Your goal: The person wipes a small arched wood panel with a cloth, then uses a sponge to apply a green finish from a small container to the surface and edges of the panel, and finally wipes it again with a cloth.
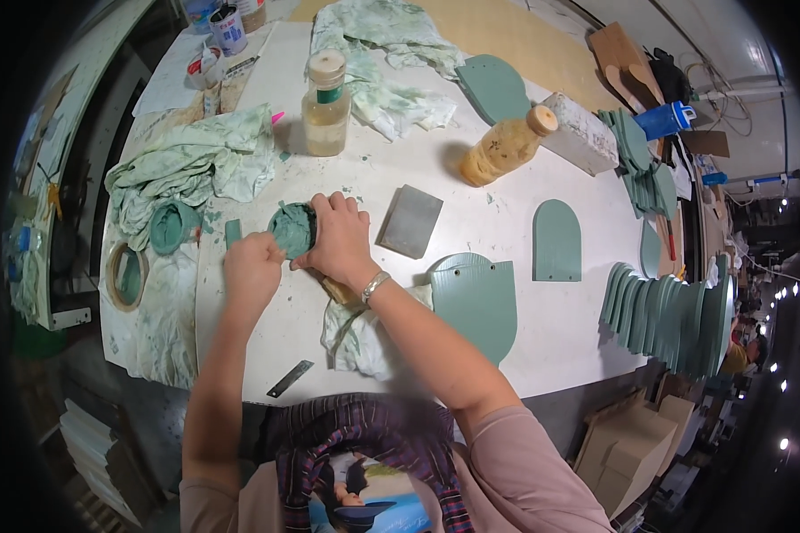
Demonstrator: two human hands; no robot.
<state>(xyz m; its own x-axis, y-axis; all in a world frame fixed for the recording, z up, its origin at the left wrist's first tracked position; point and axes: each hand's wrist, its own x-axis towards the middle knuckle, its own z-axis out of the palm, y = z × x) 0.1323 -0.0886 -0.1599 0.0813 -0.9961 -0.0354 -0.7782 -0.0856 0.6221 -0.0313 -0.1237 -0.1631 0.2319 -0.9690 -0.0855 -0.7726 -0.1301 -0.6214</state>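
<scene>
My right hand (340,238) wraps round the right side of a small dark-rimmed tub (293,229) with thick green paste in it. Close against the tub's near left edge, my left hand (254,266) is closed in a fist; what it holds is hidden. Just beyond that fist shows a small flat green strip (232,233); I cannot tell if it is in the fingers. A second green-smeared cup (172,227) lies to the left. Right of my hands is a grey rectangular block (411,221). Below my right wrist lies a stained cloth (362,333).
Green rounded panels (474,306) lie on the white table, with a row of several more (667,315) at right. Two bottles, one upright (326,111) and one tipped (507,149), stand beyond. A metal blade (290,378) lies near the front edge. Crumpled cloths (200,160) lie left.
</scene>
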